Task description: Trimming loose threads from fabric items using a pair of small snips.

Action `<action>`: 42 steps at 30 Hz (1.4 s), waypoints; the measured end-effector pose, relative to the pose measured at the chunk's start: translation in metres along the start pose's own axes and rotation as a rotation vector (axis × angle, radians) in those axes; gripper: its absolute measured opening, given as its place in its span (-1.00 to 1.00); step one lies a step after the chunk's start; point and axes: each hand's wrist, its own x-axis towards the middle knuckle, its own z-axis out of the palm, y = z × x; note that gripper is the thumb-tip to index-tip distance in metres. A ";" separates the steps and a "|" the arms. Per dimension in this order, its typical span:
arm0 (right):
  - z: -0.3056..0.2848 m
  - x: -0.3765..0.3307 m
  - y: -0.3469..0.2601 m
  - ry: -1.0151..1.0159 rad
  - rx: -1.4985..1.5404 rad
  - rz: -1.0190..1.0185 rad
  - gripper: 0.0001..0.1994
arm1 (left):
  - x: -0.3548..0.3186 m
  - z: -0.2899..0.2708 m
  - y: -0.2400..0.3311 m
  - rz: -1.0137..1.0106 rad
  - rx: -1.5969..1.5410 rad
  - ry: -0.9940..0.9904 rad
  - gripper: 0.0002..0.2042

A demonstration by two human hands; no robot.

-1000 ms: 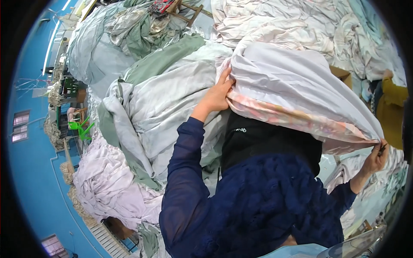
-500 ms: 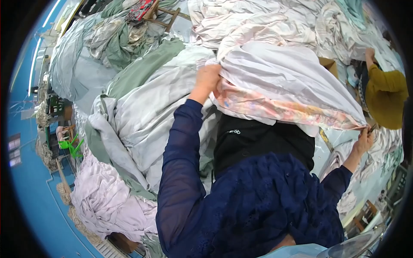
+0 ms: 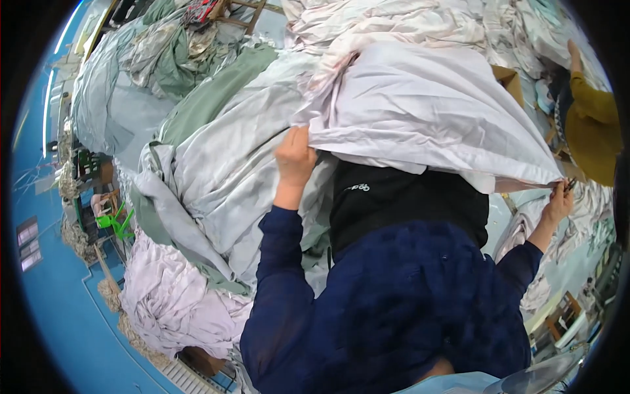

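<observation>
A large sheet of pale white-lilac fabric (image 3: 420,98) stretches between my two hands, in front of my body. My left hand (image 3: 296,157) is closed on its near left edge, the fingers pinched round the cloth. Far out to the right, my right hand (image 3: 558,201) grips the near right corner between thumb and fingers. A small dark tip shows beside those fingers, too small to make out. The near edge hangs over a black apron (image 3: 407,203) at my waist. A thin strip of pinkish cloth shows under the edge near my right hand.
Grey-white and green fabric (image 3: 223,171) is heaped to the left, with a lilac pile (image 3: 184,295) nearer. More pale cloth (image 3: 394,26) lies at the back. A cardboard box (image 3: 508,84) stands behind the sheet, and a person in a mustard sleeve (image 3: 590,138) works at the right.
My left hand has drawn its edge of the fabric left and toward me. The orange-pink patterned band along the near edge is now mostly covered by plain pale cloth. My right hand stays nearly in place.
</observation>
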 end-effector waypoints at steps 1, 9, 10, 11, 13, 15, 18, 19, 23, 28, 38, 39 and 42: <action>-0.003 -0.001 0.004 -0.015 0.005 0.009 -0.88 | -0.010 0.006 -0.002 -0.011 0.014 -0.004 -0.62; -0.004 -0.003 0.037 0.002 0.000 0.091 -0.91 | -0.023 0.030 0.010 -0.122 -0.166 -0.188 -0.37; -0.002 -0.006 0.037 -0.001 0.012 0.084 -0.91 | -0.023 0.031 0.010 -0.144 -0.180 -0.218 -0.32; 0.000 -0.008 0.037 -0.002 0.023 0.076 -0.92 | -0.024 0.035 0.007 -0.150 -0.176 -0.214 -0.32; 0.004 -0.011 0.036 -0.006 0.031 0.084 -0.92 | -0.027 0.045 0.000 -0.099 -0.166 -0.125 -0.35; 0.006 -0.011 0.036 -0.007 0.039 0.090 -0.92 | -0.030 0.052 -0.005 -0.086 -0.196 -0.120 -0.35; -0.003 -0.012 0.039 0.011 0.033 0.124 -0.92 | -0.022 0.055 0.003 -0.114 -0.322 -0.158 -0.41; -0.006 -0.013 0.039 0.022 0.032 0.136 -0.91 | -0.019 0.057 0.008 -0.161 -0.408 -0.201 -0.46; -0.001 -0.014 0.030 0.007 0.018 0.127 -0.87 | -0.032 0.075 -0.012 -0.118 -0.368 -0.139 -0.61; 0.024 -0.026 -0.032 -0.043 0.139 0.090 -0.90 | -0.010 0.038 -0.024 -0.114 -0.415 0.096 -0.72; 0.009 0.033 -0.130 -0.040 0.263 0.069 -0.82 | 0.067 -0.124 -0.013 -0.159 -0.456 -0.321 -0.87; 0.019 0.050 -0.120 -0.137 0.181 0.029 -0.83 | 0.076 -0.116 -0.022 -0.181 -0.367 -0.352 -0.88; 0.081 0.079 -0.092 -0.322 -0.405 -0.035 -0.82 | 0.087 -0.072 -0.037 -0.255 -0.199 -0.463 -0.89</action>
